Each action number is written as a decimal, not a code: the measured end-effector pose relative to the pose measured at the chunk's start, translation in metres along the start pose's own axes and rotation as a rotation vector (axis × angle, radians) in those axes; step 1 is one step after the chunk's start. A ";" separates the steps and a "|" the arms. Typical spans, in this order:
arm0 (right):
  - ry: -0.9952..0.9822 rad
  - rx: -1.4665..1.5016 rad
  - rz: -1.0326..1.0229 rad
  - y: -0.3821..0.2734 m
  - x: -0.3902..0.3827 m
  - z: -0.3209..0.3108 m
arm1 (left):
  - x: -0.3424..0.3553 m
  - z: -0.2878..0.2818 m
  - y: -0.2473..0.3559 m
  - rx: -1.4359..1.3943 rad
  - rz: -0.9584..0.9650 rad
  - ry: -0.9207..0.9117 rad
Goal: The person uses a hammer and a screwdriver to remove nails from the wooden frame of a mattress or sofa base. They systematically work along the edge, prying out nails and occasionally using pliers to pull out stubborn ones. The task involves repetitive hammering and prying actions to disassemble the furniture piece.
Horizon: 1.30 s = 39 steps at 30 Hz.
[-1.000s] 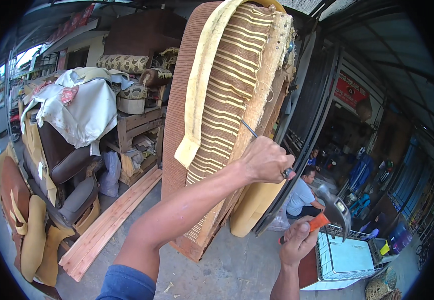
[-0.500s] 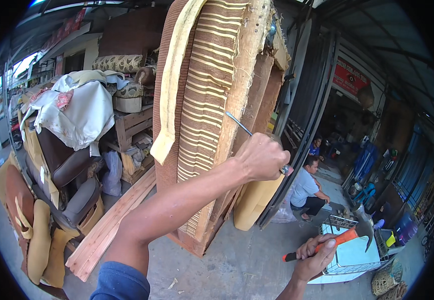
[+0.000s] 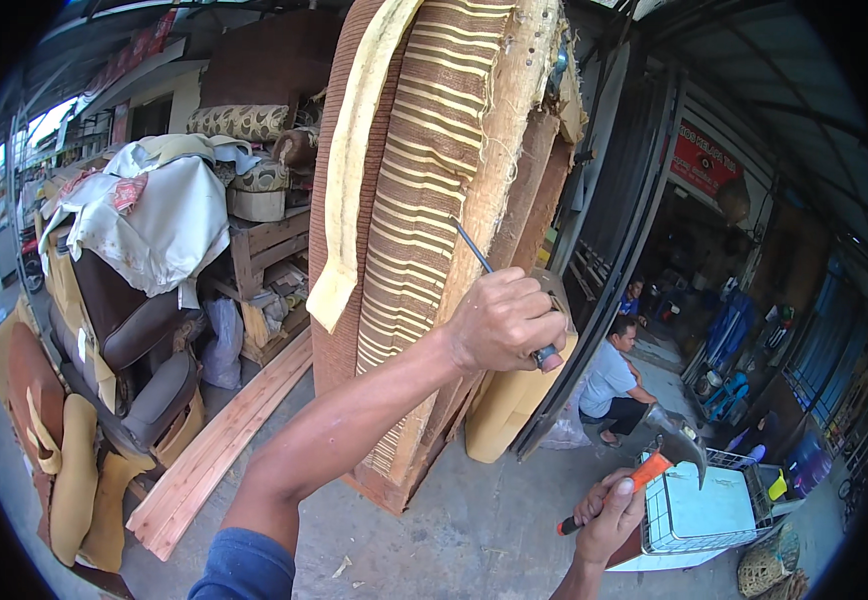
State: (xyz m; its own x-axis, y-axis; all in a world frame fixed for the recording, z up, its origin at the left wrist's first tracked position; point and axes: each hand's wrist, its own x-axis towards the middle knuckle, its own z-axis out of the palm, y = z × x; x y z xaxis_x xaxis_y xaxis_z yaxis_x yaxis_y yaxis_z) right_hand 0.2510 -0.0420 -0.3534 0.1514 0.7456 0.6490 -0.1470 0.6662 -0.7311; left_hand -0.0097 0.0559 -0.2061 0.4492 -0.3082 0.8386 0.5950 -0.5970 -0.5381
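Observation:
An upended piece of furniture with brown and cream striped fabric (image 3: 424, 170) fills the centre, a loose pale strip (image 3: 352, 160) hanging along its left side and a bare wooden frame rail (image 3: 504, 150) along its right. My left hand (image 3: 504, 325) is closed on a screwdriver (image 3: 474, 247), whose tip rests where the fabric meets the rail. Lower right, my right hand (image 3: 604, 515) grips a claw hammer (image 3: 651, 467) by its orange-and-black handle, the head raised and away from the screwdriver.
Piled upholstery and white cloth (image 3: 149, 220) stand left, beside long planks (image 3: 219, 450). Yellow foam (image 3: 489, 430) stands behind the furniture. A seated person (image 3: 609, 375) and another further back (image 3: 631, 300) are in a doorway on the right, near a wire-basket cart (image 3: 699, 510) and woven baskets (image 3: 762, 565).
The hammer swung right half a second ago and is now back a little leftward. My left hand has shifted slightly left since a second ago, still holding the screwdriver. The view has shifted.

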 end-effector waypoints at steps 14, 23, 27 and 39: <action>0.156 0.358 -0.099 0.009 0.017 0.056 | 0.022 0.019 -0.007 0.064 -0.228 -0.064; 0.251 0.499 -0.200 0.032 0.031 0.111 | 0.021 0.020 -0.006 0.068 -0.197 -0.097; 0.027 0.186 0.194 0.027 0.042 0.099 | 0.018 0.015 -0.013 0.108 -0.228 -0.178; 0.040 0.214 0.268 0.022 0.022 0.045 | 0.061 0.020 -0.018 0.213 -0.454 -0.964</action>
State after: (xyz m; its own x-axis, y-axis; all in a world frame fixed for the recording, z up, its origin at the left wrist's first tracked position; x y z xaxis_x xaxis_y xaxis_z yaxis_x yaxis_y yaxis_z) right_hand 0.2074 -0.0101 -0.3459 0.1175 0.8963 0.4276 -0.3881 0.4378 -0.8110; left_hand 0.0206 0.0627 -0.1473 0.4369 0.6760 0.5934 0.8994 -0.3388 -0.2761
